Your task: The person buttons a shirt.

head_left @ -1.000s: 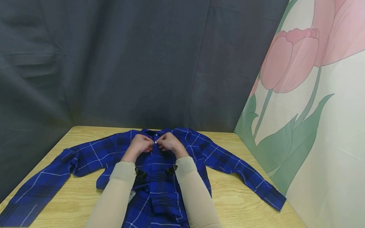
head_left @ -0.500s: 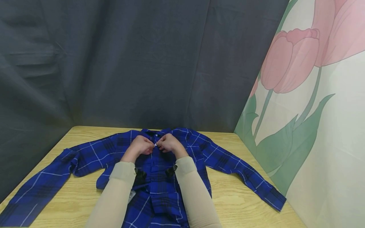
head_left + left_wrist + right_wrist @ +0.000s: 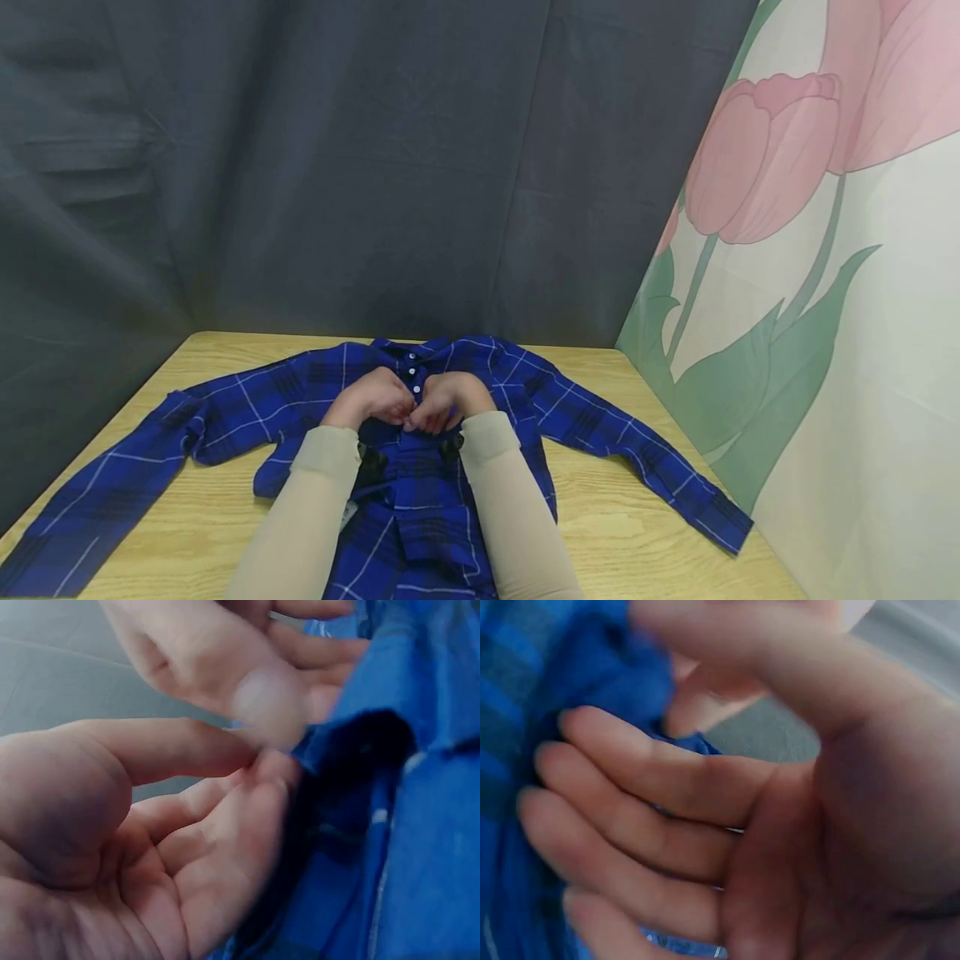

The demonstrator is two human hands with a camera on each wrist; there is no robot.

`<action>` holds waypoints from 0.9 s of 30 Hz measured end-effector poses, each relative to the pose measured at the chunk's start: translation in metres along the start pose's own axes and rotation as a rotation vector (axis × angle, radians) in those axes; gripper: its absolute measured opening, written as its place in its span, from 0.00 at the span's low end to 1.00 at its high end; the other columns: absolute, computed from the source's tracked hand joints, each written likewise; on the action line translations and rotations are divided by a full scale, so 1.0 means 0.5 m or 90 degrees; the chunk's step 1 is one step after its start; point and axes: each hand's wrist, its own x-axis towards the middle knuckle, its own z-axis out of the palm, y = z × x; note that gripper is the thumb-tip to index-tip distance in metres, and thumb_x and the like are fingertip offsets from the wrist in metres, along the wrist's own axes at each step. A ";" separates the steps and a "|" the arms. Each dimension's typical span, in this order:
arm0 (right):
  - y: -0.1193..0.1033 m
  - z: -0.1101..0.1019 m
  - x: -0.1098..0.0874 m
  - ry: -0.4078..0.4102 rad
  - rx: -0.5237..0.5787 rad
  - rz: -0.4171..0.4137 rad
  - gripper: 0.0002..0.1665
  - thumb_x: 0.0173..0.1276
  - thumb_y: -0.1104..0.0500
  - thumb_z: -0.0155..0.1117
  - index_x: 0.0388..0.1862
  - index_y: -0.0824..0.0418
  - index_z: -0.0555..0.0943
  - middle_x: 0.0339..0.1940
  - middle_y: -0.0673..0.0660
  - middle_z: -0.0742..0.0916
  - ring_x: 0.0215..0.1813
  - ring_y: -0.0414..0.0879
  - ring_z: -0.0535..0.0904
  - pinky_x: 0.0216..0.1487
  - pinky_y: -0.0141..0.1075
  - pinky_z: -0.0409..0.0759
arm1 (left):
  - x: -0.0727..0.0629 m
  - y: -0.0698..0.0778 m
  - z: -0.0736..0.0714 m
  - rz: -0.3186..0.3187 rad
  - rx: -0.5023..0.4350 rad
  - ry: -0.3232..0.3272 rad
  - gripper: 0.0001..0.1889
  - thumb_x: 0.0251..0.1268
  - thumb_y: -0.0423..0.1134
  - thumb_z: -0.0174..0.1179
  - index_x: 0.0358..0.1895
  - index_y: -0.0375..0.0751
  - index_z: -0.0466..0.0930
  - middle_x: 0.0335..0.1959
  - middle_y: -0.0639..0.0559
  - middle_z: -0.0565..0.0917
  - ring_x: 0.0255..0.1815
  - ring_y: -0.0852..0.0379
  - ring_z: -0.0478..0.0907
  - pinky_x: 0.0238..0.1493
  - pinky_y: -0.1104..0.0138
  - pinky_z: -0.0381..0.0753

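A blue plaid long-sleeved shirt (image 3: 431, 475) lies face up, its collar at the far edge of the table. White buttons (image 3: 412, 371) run down the front below the collar. Over the placket, my left hand (image 3: 378, 396) pinches the fabric edge between thumb and forefinger, as the left wrist view shows. My right hand (image 3: 448, 398) meets it from the other side, thumb blurred against the left fingertips. In the right wrist view the right fingers (image 3: 637, 817) stretch loosely along the blue cloth, apart from the thumb. The button and buttonhole between the hands are hidden.
The shirt's sleeves (image 3: 637, 442) spread to both sides over the light wooden table (image 3: 622, 533). A dark curtain (image 3: 375, 167) hangs behind the table, and a wall with painted tulips (image 3: 765, 158) stands at the right. A white label (image 3: 348, 514) shows beside the left forearm.
Both hands have moved down the placket toward the body, from the second button to below the third. More white buttons now show above them. The right fingers have opened out from their pinch.
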 end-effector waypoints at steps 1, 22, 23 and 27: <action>0.000 0.000 -0.001 -0.003 0.003 0.005 0.22 0.69 0.42 0.77 0.33 0.60 0.93 0.32 0.53 0.94 0.36 0.45 0.90 0.41 0.41 0.89 | 0.002 0.000 0.000 0.008 -0.011 0.005 0.06 0.65 0.30 0.65 0.34 0.31 0.90 0.23 0.54 0.86 0.27 0.61 0.84 0.39 0.65 0.92; 0.038 -0.044 -0.049 0.083 0.054 0.037 0.12 0.69 0.53 0.80 0.33 0.60 0.90 0.34 0.58 0.94 0.40 0.50 0.91 0.58 0.52 0.91 | -0.009 0.031 0.022 0.045 0.263 -0.070 0.07 0.68 0.34 0.73 0.45 0.35 0.94 0.40 0.44 0.94 0.36 0.54 0.90 0.45 0.60 0.94; 0.039 -0.044 -0.051 0.078 0.057 0.031 0.11 0.70 0.55 0.80 0.32 0.60 0.90 0.34 0.57 0.94 0.40 0.50 0.91 0.59 0.53 0.91 | -0.006 0.030 0.032 0.041 0.282 -0.067 0.06 0.67 0.34 0.74 0.43 0.36 0.94 0.39 0.46 0.93 0.35 0.55 0.89 0.43 0.60 0.94; 0.040 -0.042 -0.056 0.052 0.073 0.006 0.09 0.70 0.60 0.77 0.29 0.59 0.89 0.35 0.56 0.93 0.40 0.49 0.90 0.58 0.52 0.92 | -0.001 0.024 0.057 0.035 0.339 -0.047 0.03 0.64 0.33 0.75 0.33 0.40 0.91 0.28 0.53 0.86 0.28 0.58 0.81 0.34 0.65 0.89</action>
